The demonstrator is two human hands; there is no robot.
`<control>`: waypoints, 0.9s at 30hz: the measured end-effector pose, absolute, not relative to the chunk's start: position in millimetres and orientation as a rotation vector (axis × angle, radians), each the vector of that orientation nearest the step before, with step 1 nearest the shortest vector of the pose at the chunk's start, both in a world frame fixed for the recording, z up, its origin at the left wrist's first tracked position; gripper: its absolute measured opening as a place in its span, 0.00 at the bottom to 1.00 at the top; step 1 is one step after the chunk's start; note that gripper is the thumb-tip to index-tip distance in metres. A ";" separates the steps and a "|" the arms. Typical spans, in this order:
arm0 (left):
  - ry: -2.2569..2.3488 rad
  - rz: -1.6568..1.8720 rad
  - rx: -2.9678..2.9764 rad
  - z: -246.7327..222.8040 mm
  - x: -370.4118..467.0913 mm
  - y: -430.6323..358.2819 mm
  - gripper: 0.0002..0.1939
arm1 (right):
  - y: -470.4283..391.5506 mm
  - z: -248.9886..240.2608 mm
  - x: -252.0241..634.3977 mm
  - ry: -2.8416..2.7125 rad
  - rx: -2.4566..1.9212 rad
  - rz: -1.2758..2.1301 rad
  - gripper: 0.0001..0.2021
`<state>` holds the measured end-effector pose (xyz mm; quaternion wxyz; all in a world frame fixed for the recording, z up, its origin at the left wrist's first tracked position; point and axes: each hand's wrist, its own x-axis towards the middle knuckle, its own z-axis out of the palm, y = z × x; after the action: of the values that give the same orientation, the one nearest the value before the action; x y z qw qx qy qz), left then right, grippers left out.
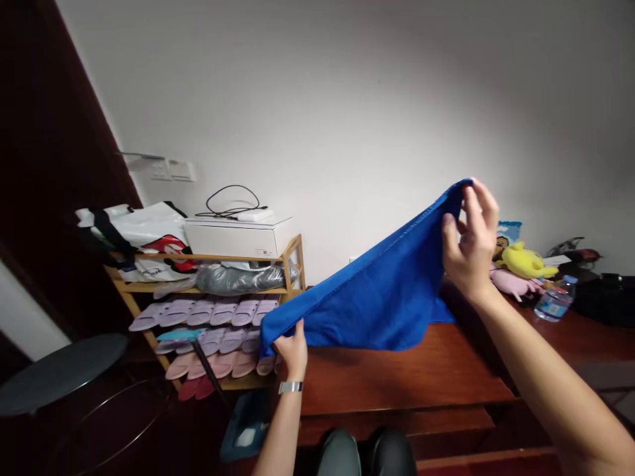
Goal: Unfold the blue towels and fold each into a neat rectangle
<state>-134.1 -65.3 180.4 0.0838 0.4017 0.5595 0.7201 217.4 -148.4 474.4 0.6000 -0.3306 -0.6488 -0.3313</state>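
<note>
Bare arms (536,350) reach over the table (397,383). Mostly above it, a blue cloth (367,297) hangs from left hand (294,350) and right hand (471,248), fingers pinching its ends, maybe to keep it spread.

The blue cloth (367,297) spans the gap between the left hand (292,350) and right hand (471,244) — a slanting barrier over the desk (397,383). Room lies above its upper edge, bounded behind by the wall (347,132), and over the desk's near part. The shoe rack (275,289) obstructs the left side; the bottle (555,301) and yellow plush toy (526,261) — the right.
</note>
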 end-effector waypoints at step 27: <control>2.507 0.585 1.904 1.4 -119.2 -43.4 0.32 | -62.1 57.0 309.5 -1.537 -2.300 -0.276 0.28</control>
<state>-119.2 -43.4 1.4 -0.0302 0.5945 0.7825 0.1826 309.5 -62.1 57.0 0.1798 -0.8139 -0.5438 -0.0977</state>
